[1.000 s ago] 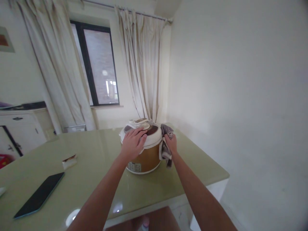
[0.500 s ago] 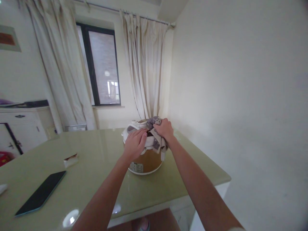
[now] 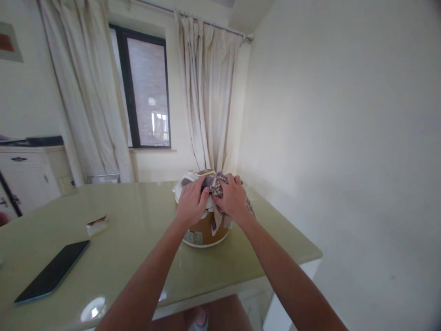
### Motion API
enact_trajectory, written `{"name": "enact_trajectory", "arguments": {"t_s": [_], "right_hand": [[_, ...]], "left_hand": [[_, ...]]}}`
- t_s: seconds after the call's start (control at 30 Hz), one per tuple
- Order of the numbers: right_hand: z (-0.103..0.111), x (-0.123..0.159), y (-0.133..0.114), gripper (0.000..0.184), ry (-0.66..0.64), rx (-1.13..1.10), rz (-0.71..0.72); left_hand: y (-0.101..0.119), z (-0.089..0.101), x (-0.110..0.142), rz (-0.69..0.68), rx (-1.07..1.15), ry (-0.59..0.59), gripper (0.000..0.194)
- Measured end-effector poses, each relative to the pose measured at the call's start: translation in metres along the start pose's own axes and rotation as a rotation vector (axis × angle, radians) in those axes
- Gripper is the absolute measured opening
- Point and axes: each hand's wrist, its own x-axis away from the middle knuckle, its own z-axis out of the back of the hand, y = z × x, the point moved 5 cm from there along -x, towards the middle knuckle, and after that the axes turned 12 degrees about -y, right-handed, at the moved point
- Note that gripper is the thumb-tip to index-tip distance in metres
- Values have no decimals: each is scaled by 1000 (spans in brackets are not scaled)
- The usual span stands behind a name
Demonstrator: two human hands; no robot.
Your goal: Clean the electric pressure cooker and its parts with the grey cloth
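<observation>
A rice cooker point(image 3: 204, 233) with a white lid and a gold-brown body stands upright on the table. My left hand point(image 3: 191, 203) lies on the near left part of its lid, fingers stretched out and thumb apart. On the right side of the lid, my right hand point(image 3: 234, 198) grips a patterned grey-brown cloth point(image 3: 216, 185) and presses it against the top. One end of the cloth hangs down over the cooker's front, and more of it shows right of my wrist. Both hands cover much of the lid.
The glossy green tabletop point(image 3: 134, 230) meets a bare wall point(image 3: 327, 138) on the right. At the left lie a dark tablet point(image 3: 53, 271) and a small whitish packet point(image 3: 97, 225). Curtains point(image 3: 217, 92) and a window point(image 3: 149, 92) are behind, with a white cabinet point(image 3: 27, 170) far left.
My right hand has moved slightly left and down with the cloth, which now bunches nearer my left hand and hangs farther down the front. My left hand stays on the lid.
</observation>
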Motion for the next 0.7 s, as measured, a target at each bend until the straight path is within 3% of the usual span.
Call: {"name": "enact_trajectory", "arguments": {"t_s": [0.07, 0.23, 0.33, 0.43, 0.57, 0.7], "right_hand": [[-4, -12, 14, 37, -43, -31, -47], [-23, -66, 66, 45, -195, -91, -339], [-33, -84, 81, 49, -297, -121, -442], [-28, -80, 73, 48, -263, -81, -379], [-7, -44, 39, 41, -127, 11, -156], [6, -14, 9, 33, -99, 55, -12]], "left_hand": [[0, 0, 0, 6, 6, -3, 55], [-3, -1, 1, 12, 1, -9, 54], [-5, -3, 2, 14, -5, -3, 53], [-4, -3, 1, 14, -1, 10, 52], [-2, -2, 0, -2, 14, 32, 53], [-1, -1, 0, -10, 18, 42, 53]]}}
